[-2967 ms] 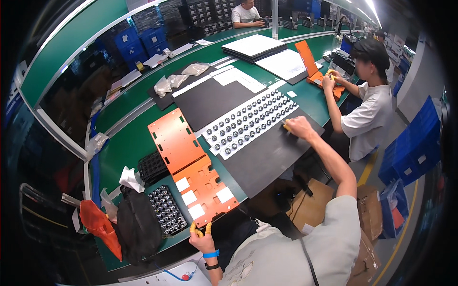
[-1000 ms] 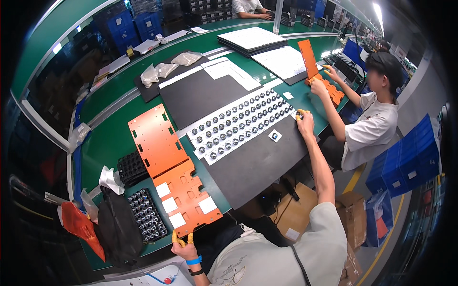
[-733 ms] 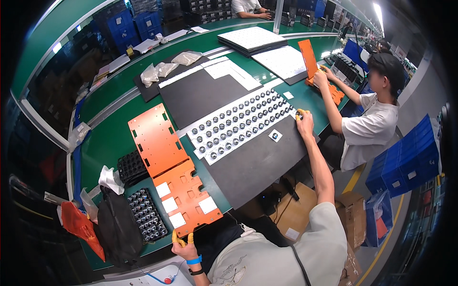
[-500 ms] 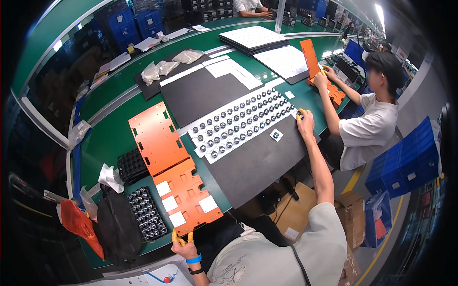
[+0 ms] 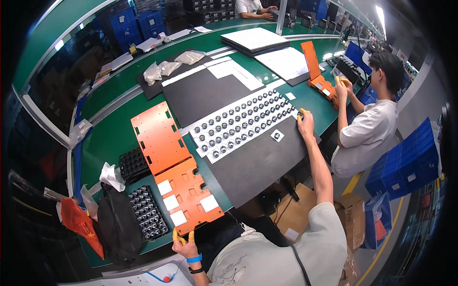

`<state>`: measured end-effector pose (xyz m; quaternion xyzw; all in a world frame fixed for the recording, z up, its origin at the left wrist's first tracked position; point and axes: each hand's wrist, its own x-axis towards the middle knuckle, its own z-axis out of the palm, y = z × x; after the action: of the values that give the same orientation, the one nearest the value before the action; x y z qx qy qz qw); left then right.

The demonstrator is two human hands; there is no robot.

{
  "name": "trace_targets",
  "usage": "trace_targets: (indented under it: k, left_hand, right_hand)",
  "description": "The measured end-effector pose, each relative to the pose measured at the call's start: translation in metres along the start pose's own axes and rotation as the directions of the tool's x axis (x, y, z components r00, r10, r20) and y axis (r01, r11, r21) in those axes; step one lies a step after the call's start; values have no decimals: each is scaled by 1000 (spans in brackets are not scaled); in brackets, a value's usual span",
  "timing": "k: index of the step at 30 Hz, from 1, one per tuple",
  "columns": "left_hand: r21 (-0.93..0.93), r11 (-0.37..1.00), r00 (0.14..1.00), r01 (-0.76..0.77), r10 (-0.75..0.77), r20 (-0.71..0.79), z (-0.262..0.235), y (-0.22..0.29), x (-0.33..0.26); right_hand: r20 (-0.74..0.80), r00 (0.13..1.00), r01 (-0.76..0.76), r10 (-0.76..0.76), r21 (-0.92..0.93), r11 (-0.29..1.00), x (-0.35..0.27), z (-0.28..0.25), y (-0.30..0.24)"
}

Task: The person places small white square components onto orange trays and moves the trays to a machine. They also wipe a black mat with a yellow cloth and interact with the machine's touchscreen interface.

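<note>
My left hand (image 5: 185,246), with yellow finger covers, is at the near corner of a hinged orange fixture (image 5: 191,183). Its two covered fingertips are apart and touch the fixture's edge. White square pieces (image 5: 171,202) lie in the fixture's near half. To the right, my right hand (image 5: 306,125) is closed in a pinch on a small black round part (image 5: 300,115). That hand is at the right end of a white sheet (image 5: 212,159) bearing rows of such parts. One loose white square with a round part (image 5: 277,136) lies on the black mat (image 5: 257,167).
A black tray of round parts (image 5: 146,212) and a black bag (image 5: 117,224) stand left of the fixture. Behind are a large black board (image 5: 200,97), plastic bags (image 5: 162,70) and stacked white sheets (image 5: 255,38). A co-worker (image 5: 365,114) sits at the right by another orange fixture (image 5: 324,88).
My hands stay nearly in place. The co-worker's hands have moved off the upright orange panel and come together in front of it.
</note>
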<state>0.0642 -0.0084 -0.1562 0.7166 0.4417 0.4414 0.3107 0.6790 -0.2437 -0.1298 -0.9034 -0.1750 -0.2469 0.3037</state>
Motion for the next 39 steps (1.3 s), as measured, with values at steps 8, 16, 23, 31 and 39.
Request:
trace_targets:
  k: [8,16,23,31,39]
  left_hand:
    - [32,999,999,-36,36,-16,0,-4,-2]
    - [26,999,999,-26,27,-45,3,-9,-3]
    - [16,1000,1000,-6,6,-29,2,-4,-2]
    - [17,1000,999,-20,20,-39,2,-7,-3]
    - [60,998,999,-26,28,-31,2,-9,-3]
  right_hand:
    - [-120,971,200,-208,-74,977,-9,-12,-35]
    - [116,913,394,-391,-5,919,-66,-37,-116]
    - [256,887,362,-385,133,923,-57,-54,-95]
    - [113,958,259,-264,51,964,-57,-49,-62]
    - [90,988,120,-125,64,991,-51,-32,-41]
